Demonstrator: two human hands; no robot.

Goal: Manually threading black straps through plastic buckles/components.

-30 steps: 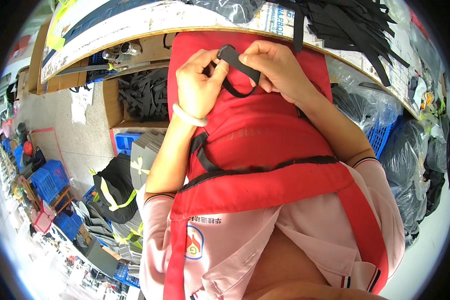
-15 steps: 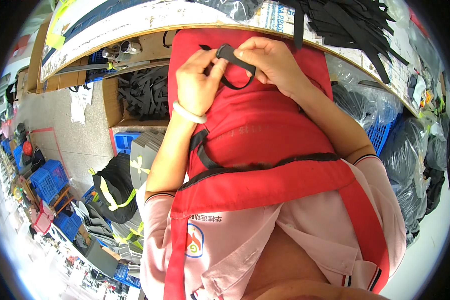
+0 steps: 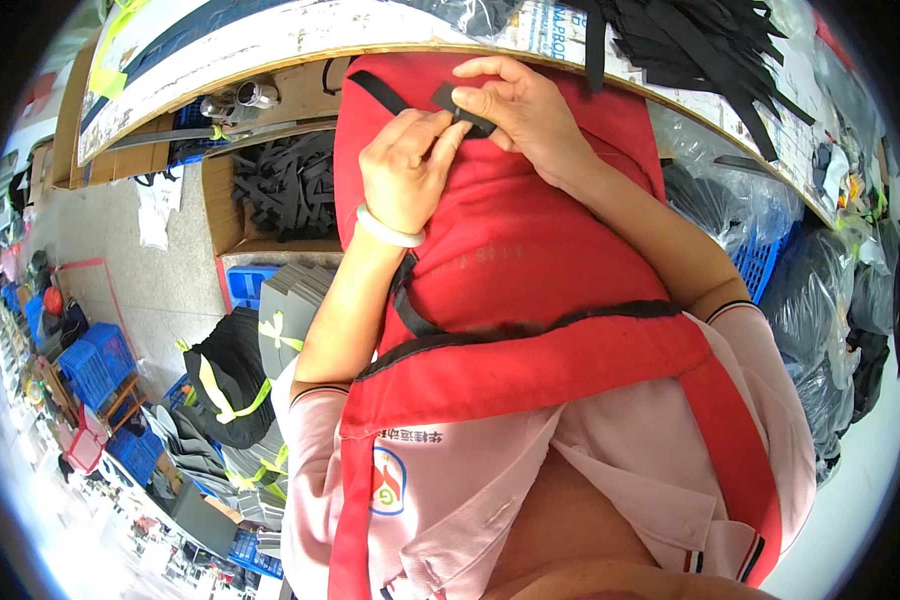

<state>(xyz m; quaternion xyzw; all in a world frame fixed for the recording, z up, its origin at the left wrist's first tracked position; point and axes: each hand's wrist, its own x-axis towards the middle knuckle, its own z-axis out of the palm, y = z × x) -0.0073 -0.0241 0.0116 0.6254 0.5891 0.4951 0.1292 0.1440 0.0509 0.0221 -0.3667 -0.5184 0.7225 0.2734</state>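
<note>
A black strap (image 3: 379, 93) is held above the red apron (image 3: 510, 230) on my lap. My left hand (image 3: 406, 165), with a pale bangle at its wrist, pinches the strap near its middle. From that hand one end of the strap sticks out toward the far left. My right hand (image 3: 526, 115) grips the dark, folded-looking part beside it between thumb and fingers. The two hands are close together, just short of the table edge. What lies under the left fingertips is hidden.
Ahead curves a white-topped table (image 3: 350, 35), with a pile of black straps (image 3: 705, 60) on its right. An open carton (image 3: 225, 215) of black strips stands at left, near bundled grey sheets (image 3: 295, 295). Plastic bags (image 3: 805, 310) and a blue crate (image 3: 765, 262) are at right.
The loop of strap that hung below the hands is gone from sight, and one end now points up to the left. My left hand has shifted slightly right and nearer me.
</note>
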